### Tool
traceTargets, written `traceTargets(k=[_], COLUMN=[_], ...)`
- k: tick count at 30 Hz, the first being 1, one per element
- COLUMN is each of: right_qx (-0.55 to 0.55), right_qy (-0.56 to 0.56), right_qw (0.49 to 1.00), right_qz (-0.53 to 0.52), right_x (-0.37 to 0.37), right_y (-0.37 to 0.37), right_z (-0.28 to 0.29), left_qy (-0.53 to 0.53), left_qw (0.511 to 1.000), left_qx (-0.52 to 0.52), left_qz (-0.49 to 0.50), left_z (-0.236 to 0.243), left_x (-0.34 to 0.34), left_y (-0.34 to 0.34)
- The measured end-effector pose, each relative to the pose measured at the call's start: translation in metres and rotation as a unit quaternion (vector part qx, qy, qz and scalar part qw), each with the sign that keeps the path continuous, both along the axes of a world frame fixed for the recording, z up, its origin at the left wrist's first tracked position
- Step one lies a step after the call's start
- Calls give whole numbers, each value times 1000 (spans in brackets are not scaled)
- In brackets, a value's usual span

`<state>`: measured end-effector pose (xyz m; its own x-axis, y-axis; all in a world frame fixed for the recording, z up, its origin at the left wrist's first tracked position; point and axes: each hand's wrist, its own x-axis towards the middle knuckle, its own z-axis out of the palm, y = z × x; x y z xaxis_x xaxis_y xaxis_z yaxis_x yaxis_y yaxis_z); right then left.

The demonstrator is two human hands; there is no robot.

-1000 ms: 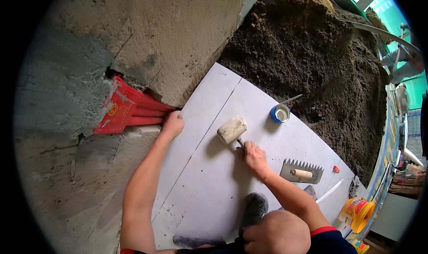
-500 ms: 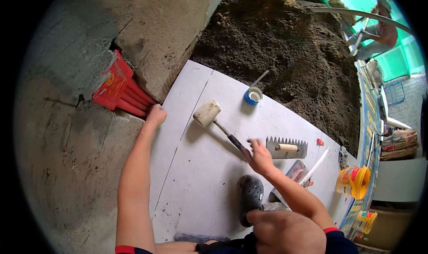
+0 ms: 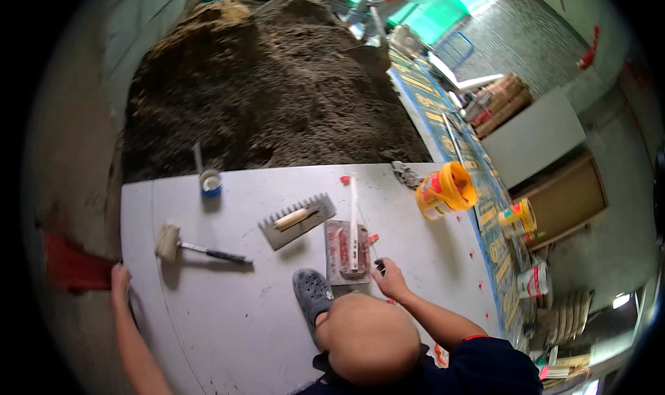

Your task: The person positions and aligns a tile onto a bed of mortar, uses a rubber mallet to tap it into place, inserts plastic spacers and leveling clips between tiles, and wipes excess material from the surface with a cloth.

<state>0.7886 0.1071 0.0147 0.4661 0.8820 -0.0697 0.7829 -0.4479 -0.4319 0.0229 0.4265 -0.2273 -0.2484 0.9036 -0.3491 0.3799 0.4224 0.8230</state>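
My left hand [image 3: 120, 282] is at the left edge of the large white tile surface, beside a red ribbed fitting [image 3: 76, 262] in the wall. Blur hides its fingers. My right hand [image 3: 390, 279] hovers low over the tiles with fingers apart, nothing visible in it. Just left of it lies a rectangular float [image 3: 337, 240] with a red handle, a white strip [image 3: 355, 218] across it. Further left are a notched trowel [image 3: 296, 220] with a wooden handle and a white-headed mallet [image 3: 168, 242] with a black grip.
A blue and white round container [image 3: 210, 183] with a stick stands near the dark soil heap [image 3: 277, 97]. A yellow bucket [image 3: 443, 192] stands at the right edge of the tiles [image 3: 228, 326]. My shoe [image 3: 312, 292] rests mid-floor. Another person [image 3: 388, 0] is at the far back.
The view has swung to the right. My right hand has moved from beside the mallet's grip to beside the float. My left hand stays by the red fitting.
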Motion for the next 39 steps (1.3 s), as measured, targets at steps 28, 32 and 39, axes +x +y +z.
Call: traceTargets(k=[28,32,39], right_qx=[-74,-39,5], right_qy=[-95,-184,-4], right_qw=[989,978,995], right_qz=[-83,-85,-98], right_x=[527,437,267], right_y=[89,90,106], right_z=[37,48,81], left_qy=[239,316,235], left_qw=[942,933,966], left_qx=[-236,-170,-89], left_qz=[-1,5,62], left_z=[76,45,26], left_x=[104,53,66], left_y=[44,35,48])
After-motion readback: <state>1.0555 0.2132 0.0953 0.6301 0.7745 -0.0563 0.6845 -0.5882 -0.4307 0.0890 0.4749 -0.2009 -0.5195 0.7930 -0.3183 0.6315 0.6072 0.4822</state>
